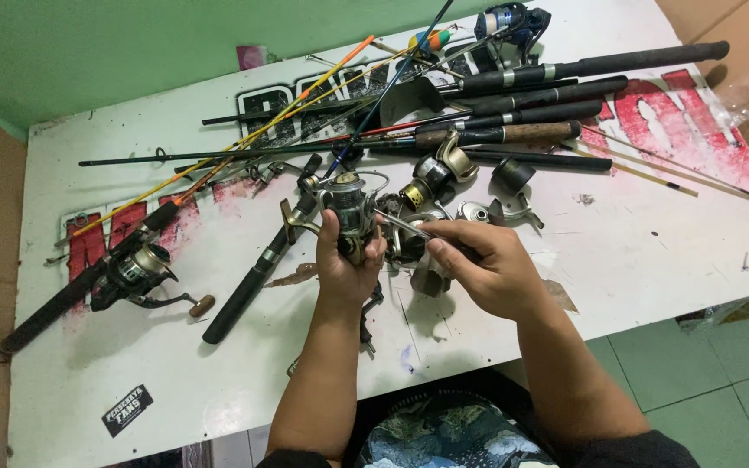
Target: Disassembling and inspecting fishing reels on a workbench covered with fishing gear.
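The left hand grips a grey spinning reel, fingers closed around it, above the white desk. Just right of the reel, the right hand pinches a thin metal tool against it.

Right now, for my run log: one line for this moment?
left hand: grips spinning reel | right hand: thin tool at reel | table: rods, spare reels
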